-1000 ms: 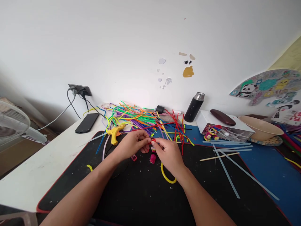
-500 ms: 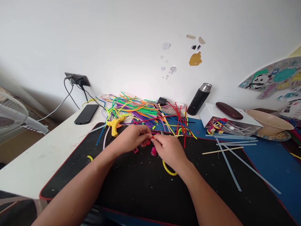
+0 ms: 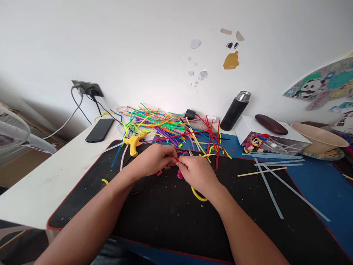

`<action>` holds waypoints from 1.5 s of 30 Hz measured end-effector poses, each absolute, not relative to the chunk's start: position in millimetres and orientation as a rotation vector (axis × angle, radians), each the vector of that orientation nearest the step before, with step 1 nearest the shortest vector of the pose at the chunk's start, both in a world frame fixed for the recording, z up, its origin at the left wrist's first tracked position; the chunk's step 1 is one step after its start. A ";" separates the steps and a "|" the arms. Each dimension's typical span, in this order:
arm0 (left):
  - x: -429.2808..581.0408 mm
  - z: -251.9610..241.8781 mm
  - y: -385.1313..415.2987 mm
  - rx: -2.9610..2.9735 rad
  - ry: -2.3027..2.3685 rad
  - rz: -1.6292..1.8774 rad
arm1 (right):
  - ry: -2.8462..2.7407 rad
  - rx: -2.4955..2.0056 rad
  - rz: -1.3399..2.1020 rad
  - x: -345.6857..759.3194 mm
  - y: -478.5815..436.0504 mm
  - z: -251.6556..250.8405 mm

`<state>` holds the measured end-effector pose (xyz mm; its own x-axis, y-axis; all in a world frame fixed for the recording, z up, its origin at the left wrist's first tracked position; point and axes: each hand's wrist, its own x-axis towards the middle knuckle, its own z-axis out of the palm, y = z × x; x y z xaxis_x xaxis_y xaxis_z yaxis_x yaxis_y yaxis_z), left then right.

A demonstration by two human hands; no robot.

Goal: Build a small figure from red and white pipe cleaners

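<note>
My left hand [image 3: 161, 159] and my right hand [image 3: 197, 170] meet over the black mat [image 3: 165, 221], fingertips pinched together. Between them is a small piece of red pipe cleaner [image 3: 177, 160], mostly covered by the fingers. A magenta piece [image 3: 180, 174] lies just under my right fingers, and a small pinkish-red bit [image 3: 159, 173] is below my left. Scissors with a yellow handle [image 3: 199, 195] rest beneath my right hand, their blade tips showing beyond it. A yellow glue gun [image 3: 134, 144] lies to the left of my hands.
Many coloured pipe cleaners [image 3: 168, 129] are heaped along the wall. A black phone [image 3: 99, 130] lies at left. To the right are a black thermos [image 3: 235, 111], a white box [image 3: 245, 127], a small colourful figure [image 3: 255, 142], translucent glue sticks [image 3: 268, 189] and a beige bowl [image 3: 320, 138].
Both hands keep their pinch at nearly the same spot, with slight finger movement. The camera view has tilted a little, so the scene sits slightly higher.
</note>
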<state>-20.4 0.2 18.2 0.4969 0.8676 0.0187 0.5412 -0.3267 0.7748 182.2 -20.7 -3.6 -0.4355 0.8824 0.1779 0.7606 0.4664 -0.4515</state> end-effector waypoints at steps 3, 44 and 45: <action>-18.6 18.8 1.7 2.155 1.149 0.637 | -2.339 -1.382 0.448 182.1 -20.8 -3.7; 6.4 9.0 -2.1 1.188 0.927 1.208 | -1.389 -1.124 1.223 180.3 -17.9 -0.2; 5.8 10.0 -2.6 1.211 0.936 1.196 | -1.405 -1.133 1.207 180.8 -18.0 -0.1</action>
<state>5.8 -2.6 10.0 0.1667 0.9832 0.0741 -0.1643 -0.0464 0.9853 180.8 -18.0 -0.1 -0.1386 0.9871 0.0801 0.0696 0.0904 -0.9935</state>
